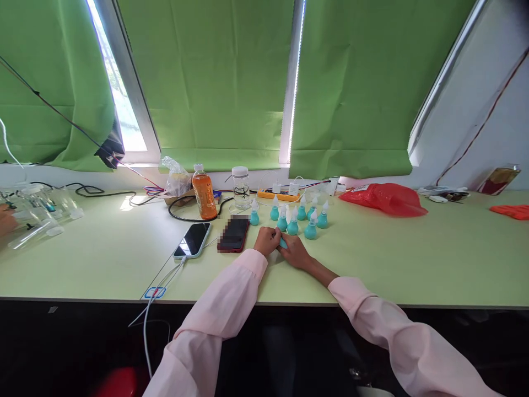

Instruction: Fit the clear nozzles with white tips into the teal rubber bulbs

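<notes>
My left hand [267, 239] and my right hand [295, 252] meet on the pale green table [413, 259], fingers curled together around a small teal bulb [283, 242] that shows between them. Just beyond the hands stand several teal bulbs with white pointed tips [292, 221], upright in a loose cluster. Both my arms are in pink sleeves.
Two phones [192, 240] [233, 233] lie left of my hands, one on a white cable. Behind stand an orange drink bottle [204, 192], a clear jar [240, 187] and a yellow device [279, 194]. A red bag [384, 198] lies right. Clear plastic items [31, 215] sit far left by another person's hand [6, 219].
</notes>
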A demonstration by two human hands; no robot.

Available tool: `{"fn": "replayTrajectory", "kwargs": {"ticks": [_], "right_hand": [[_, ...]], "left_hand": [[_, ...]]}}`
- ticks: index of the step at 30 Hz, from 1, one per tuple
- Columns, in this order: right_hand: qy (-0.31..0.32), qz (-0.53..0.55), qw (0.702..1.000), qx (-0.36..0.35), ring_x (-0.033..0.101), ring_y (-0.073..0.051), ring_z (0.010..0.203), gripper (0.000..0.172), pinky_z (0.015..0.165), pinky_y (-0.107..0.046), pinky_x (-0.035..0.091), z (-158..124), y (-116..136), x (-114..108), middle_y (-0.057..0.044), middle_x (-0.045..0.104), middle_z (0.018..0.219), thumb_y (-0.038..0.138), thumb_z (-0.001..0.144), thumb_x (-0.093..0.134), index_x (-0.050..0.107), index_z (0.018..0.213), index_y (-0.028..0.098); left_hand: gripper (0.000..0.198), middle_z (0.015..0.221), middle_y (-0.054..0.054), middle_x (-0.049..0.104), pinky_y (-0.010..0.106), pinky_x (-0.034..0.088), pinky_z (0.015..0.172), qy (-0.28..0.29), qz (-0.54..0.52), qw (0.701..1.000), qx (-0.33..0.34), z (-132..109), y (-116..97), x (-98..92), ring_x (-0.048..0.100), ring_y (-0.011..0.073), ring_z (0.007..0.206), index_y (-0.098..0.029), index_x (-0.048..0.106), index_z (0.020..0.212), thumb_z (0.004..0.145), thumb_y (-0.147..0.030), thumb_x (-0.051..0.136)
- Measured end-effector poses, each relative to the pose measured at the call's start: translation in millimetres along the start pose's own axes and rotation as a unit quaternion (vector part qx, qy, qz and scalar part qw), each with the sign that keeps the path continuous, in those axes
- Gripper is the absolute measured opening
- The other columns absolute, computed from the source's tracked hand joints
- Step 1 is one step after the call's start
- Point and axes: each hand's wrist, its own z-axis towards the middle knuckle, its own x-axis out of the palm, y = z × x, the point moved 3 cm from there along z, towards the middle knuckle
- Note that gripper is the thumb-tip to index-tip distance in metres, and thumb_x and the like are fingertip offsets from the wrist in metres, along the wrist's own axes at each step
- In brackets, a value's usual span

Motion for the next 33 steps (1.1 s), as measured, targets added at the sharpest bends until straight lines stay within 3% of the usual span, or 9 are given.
{"fn": "replayTrajectory", "kwargs": {"ticks": [6,9,12,17,24,33], "right_hand": [[-0.063,0.006,0.998,0.010,0.052,-0.017,0.064,0.013,0.062,-0.028,0.038,1.2,7.5,-13.1,-0.004,0.056,0.067,0.030,0.077,0.046,0.050,0.072,0.019],[-0.108,0.024,0.993,0.034,0.051,-0.017,0.064,0.013,0.062,-0.027,0.038,2.3,5.7,-19.9,-0.003,0.055,0.068,0.031,0.076,0.045,0.048,0.075,0.019],[-0.138,0.051,0.988,0.055,0.050,-0.016,0.065,0.011,0.063,-0.027,0.039,3.8,-3.0,-25.0,-0.002,0.054,0.072,0.028,0.075,0.042,0.046,0.080,0.019],[-0.177,0.094,0.975,0.098,0.052,-0.016,0.068,0.014,0.064,-0.028,0.041,6.6,-24.6,-26.0,-0.002,0.054,0.074,0.028,0.075,0.038,0.042,0.086,0.019],[-0.161,0.127,0.969,0.139,0.053,-0.015,0.064,0.011,0.061,-0.027,0.041,6.3,-38.7,-16.0,0.000,0.057,0.069,0.026,0.072,0.039,0.043,0.080,0.020],[-0.118,0.116,0.978,0.130,0.055,-0.016,0.069,0.013,0.066,-0.029,0.041,6.1,-33.7,-14.4,0.000,0.058,0.072,0.019,0.068,0.041,0.043,0.081,0.020]], "left_hand": [[0.029,0.103,0.006,0.053,0.036,0.047,0.073,-0.033,-0.010,0.998,-0.059,11.0,21.2,-22.1,0.054,0.0173,0.087,-0.013,0.049,0.105,0.082,-0.030,0.046],[0.032,0.085,0.004,0.059,0.029,0.044,0.066,-0.057,0.012,0.996,-0.063,7.8,22.2,-32.2,0.056,0.0165,0.078,-0.010,0.057,0.087,0.086,-0.032,0.035],[0.042,0.070,0.005,0.061,0.024,0.038,0.059,-0.069,0.042,0.995,-0.054,2.2,15.9,-32.3,0.058,0.0170,0.073,-0.014,0.059,0.073,0.087,-0.033,0.025],[0.029,0.072,0.006,0.062,0.024,0.034,0.057,-0.064,0.090,0.992,-0.061,0.8,15.3,-25.7,0.058,0.0195,0.075,-0.018,0.055,0.079,0.082,-0.040,0.037],[0.014,0.077,0.004,0.061,0.024,0.035,0.059,-0.019,0.123,0.991,-0.048,5.5,24.6,-18.7,0.057,0.0180,0.077,-0.020,0.053,0.082,0.076,-0.031,0.047],[0.021,0.082,0.004,0.059,0.024,0.036,0.057,0.007,0.125,0.992,-0.033,5.6,23.4,-16.2,0.056,0.0172,0.076,-0.021,0.050,0.091,0.075,-0.034,0.052]]}}
